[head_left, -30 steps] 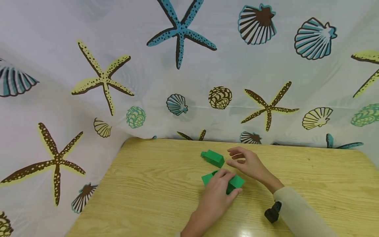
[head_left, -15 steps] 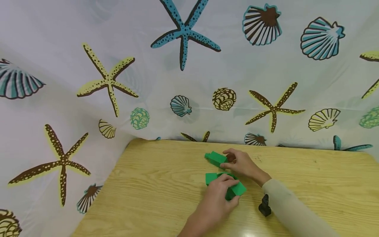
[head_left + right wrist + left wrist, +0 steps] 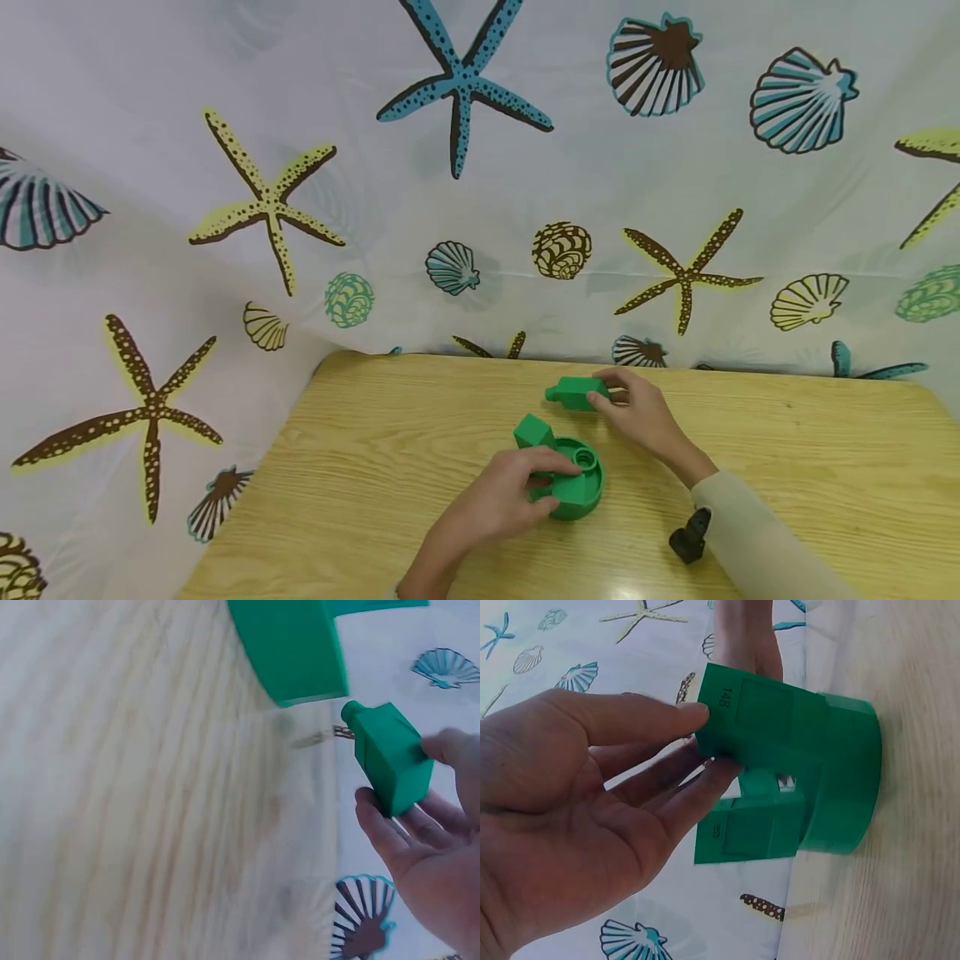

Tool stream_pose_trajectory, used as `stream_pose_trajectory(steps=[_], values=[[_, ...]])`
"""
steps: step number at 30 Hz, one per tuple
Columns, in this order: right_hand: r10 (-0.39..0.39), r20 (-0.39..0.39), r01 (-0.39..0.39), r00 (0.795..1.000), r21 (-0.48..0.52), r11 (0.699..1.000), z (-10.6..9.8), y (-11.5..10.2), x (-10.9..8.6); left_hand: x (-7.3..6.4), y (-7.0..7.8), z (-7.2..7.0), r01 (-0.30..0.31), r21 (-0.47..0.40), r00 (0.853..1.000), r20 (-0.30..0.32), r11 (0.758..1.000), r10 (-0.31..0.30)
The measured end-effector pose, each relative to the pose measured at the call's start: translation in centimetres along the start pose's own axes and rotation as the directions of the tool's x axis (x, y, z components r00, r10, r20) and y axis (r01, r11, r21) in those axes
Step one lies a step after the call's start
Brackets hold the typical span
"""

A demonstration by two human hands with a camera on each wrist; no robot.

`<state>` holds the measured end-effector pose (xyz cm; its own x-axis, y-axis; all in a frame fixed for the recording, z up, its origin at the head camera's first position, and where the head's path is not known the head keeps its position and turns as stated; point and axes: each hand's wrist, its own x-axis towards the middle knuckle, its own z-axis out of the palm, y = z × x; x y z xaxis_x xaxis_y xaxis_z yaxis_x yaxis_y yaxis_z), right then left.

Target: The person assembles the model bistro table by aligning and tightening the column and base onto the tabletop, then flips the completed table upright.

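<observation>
Your left hand (image 3: 501,497) sits beside the round green base (image 3: 593,498), its fingers pinching the near block (image 3: 573,490) joined to that base. The far block (image 3: 534,429) stands on the base's far left side, untouched by you. Between these two lies the base's ring-shaped socket (image 3: 585,459). If your left pinch pulls sideways, the base could skid across the counter (image 3: 360,450) or tip, since you hold it only by that block.

Beyond the base is the loose green block (image 3: 576,393), its neck pointing left, with your right hand (image 3: 641,417) gripping its opposite end between thumb and fingers; whether it touches the counter, I can't tell. With only that end held, it could twist or slip if its neck knocks the far block.
</observation>
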<state>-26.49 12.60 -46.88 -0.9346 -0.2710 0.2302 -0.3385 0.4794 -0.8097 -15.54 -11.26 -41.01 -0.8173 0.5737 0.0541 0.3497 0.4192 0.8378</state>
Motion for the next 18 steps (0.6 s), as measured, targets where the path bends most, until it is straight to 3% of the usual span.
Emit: stream_pose_trajectory(steps=[5, 9, 12, 18], values=[[-0.004, -0.092, 0.007, 0.996, 0.036, 0.999, -1.8, -0.6, -1.5, -0.2, -0.8, -0.9, -0.040, 0.050, 0.999, -0.001, 0.998, 0.040], [0.002, -0.147, 0.008, 0.989, 0.067, 0.998, -2.8, -1.1, -3.1, -0.4, -1.3, -1.1, 0.008, -0.025, 1.000, -0.004, 1.000, -0.008], [-0.018, -0.191, 0.039, 0.981, 0.102, 0.994, -3.4, -1.6, -4.4, -0.3, -1.5, -0.8, 0.042, -0.049, 0.998, -0.044, 0.998, -0.044], [-0.060, -0.250, 0.096, 0.966, 0.134, 0.986, -3.4, -2.6, -6.5, 0.2, -1.5, -0.1, 0.043, 0.038, 0.989, -0.142, 0.998, -0.037]])
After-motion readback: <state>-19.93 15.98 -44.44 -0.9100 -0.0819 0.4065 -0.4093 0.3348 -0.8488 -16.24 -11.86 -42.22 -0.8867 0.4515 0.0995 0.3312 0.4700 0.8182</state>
